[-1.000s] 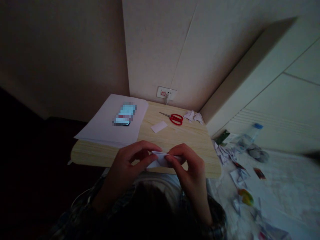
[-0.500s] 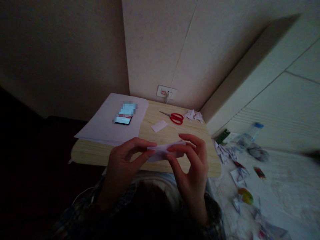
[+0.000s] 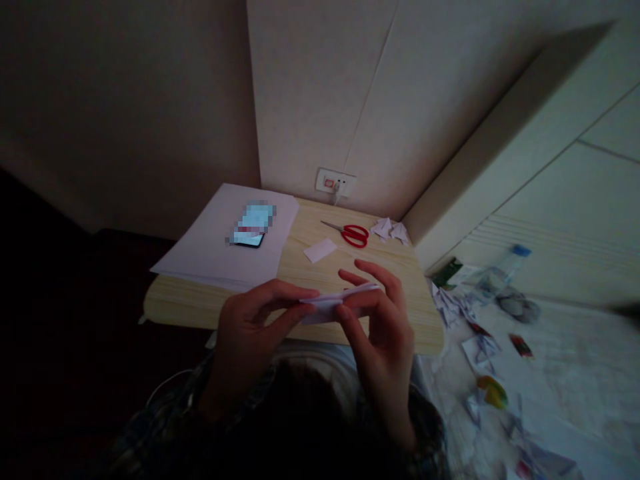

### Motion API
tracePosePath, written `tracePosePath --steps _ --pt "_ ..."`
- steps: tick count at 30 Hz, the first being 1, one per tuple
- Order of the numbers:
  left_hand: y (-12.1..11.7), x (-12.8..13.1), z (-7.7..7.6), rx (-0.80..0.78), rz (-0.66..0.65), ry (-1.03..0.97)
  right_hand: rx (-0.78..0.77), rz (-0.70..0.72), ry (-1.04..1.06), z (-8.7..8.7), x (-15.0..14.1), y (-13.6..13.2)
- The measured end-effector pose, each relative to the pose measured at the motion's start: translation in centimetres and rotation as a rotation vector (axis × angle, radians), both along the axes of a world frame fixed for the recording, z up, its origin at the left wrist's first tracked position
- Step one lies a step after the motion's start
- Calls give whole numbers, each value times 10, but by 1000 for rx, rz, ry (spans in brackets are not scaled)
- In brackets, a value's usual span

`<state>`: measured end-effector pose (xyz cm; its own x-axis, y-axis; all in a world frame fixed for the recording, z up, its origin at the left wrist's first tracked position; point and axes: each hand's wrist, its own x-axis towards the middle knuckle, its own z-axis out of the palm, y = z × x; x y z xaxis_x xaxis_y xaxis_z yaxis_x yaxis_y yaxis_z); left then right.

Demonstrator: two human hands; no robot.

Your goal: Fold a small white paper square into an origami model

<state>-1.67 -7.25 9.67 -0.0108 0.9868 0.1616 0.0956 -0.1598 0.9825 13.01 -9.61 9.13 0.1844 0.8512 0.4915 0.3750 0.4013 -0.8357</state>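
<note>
A small folded piece of white paper is held between my two hands above the front of the small wooden table. My left hand pinches its left end between thumb and fingers. With thumb and index finger, my right hand grips the right part, its other fingers raised and apart. Beyond the hands lies a small white paper rectangle. Red-handled scissors rest behind it, blades pointing left. Folded white paper shapes sit at the table's back right corner.
On the table's left, a phone lies on a stack of white paper. A wall socket with a plug is behind the table. To the right, a white surface carries a plastic bottle, folded papers and a yellow-green object.
My right index finger has moved inward along the folded paper, and the other right fingers have lifted and spread. The paper looks flatter, its upper edge reaching further right. The view has shifted slightly.
</note>
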Motion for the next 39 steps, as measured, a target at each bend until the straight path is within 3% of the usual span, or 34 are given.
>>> tracePosePath --steps 27,39 --pt "1 2 -1 -44 -18 -81 -3 -7 -32 1 1 -1" --pt "0 2 0 -36 54 -60 3 -79 -41 1 0 -1"
